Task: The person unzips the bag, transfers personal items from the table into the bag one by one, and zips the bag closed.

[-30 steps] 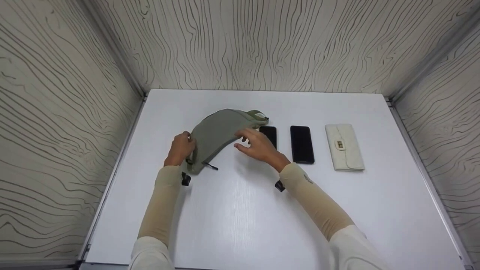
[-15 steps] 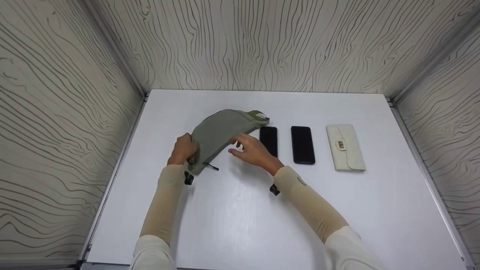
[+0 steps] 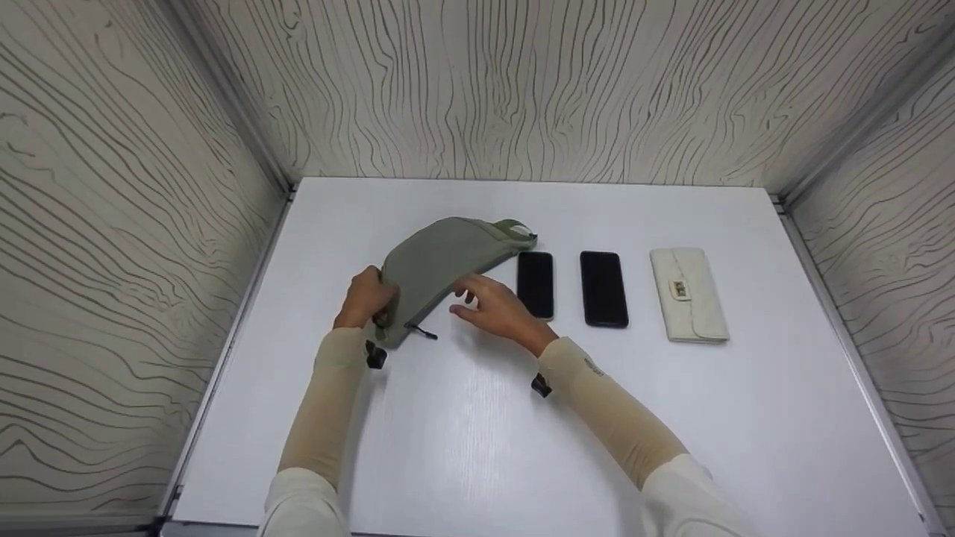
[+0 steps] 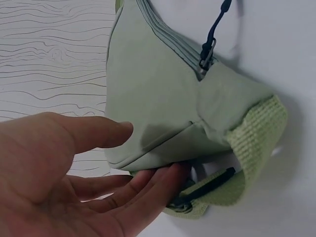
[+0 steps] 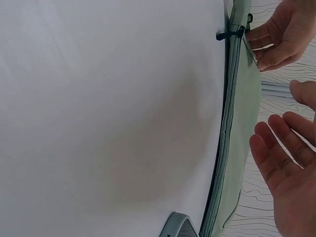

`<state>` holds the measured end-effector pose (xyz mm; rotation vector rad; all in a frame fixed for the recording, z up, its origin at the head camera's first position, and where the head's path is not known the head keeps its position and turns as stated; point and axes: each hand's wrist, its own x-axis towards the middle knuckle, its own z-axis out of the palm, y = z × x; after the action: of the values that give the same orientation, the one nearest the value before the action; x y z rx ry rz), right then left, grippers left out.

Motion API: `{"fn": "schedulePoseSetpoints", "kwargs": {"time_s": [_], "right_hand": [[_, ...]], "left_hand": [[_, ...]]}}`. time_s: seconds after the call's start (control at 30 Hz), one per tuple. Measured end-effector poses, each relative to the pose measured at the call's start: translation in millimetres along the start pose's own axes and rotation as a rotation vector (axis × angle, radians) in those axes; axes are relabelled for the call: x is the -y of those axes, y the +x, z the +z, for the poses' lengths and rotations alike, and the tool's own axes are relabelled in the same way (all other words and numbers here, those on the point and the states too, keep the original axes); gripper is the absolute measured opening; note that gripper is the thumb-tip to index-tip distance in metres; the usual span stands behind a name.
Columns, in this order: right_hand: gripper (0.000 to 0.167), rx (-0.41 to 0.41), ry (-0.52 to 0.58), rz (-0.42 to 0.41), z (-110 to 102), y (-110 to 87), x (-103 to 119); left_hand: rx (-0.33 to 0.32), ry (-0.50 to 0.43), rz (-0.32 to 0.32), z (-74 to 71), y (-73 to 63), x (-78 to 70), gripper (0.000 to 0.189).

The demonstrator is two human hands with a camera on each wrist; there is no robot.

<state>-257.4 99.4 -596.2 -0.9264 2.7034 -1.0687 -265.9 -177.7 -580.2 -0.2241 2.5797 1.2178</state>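
A sage-green belt bag [image 3: 440,257] with a curved zipper [image 5: 228,123] lies left of centre on the white table. My left hand [image 3: 367,294] grips its near left end; in the left wrist view the fingers tuck beneath the edge and the thumb [image 4: 101,132] lies over the front. A dark zipper pull [image 4: 212,34] and a light-green mesh strap [image 4: 259,136] with a dark slider [image 4: 207,186] show at that end. My right hand [image 3: 494,307] hovers at the bag's zipped edge, fingers loosely bent, with nothing in it.
Just right of my right hand lies a black phone [image 3: 536,283], with a second black phone [image 3: 604,287] beside it. Farther right is a cream wallet [image 3: 688,294] with a metal clasp. Patterned panels [image 3: 477,89] stand around the table [image 3: 477,462] at the back and sides.
My right hand has moved left and nearer to me along the bag's zipped edge, uncovering more of the first phone. My left hand has shifted slightly right on the bag's end.
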Motion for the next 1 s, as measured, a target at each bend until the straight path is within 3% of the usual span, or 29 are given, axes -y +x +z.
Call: {"fn": "schedulePoseSetpoints", "kwargs": {"time_s": [0.33, 1.0], "right_hand": [[0.036, 0.033, 0.036, -0.014, 14.1, 0.8, 0.2], [0.035, 0.106, 0.018, -0.016, 35.5, 0.2, 3.1]], "left_hand": [[0.022, -0.055, -0.030, -0.1, 2.7, 1.5, 0.052], [0.016, -0.112, -0.034, 2.3, 0.7, 4.0, 0.032]]}}
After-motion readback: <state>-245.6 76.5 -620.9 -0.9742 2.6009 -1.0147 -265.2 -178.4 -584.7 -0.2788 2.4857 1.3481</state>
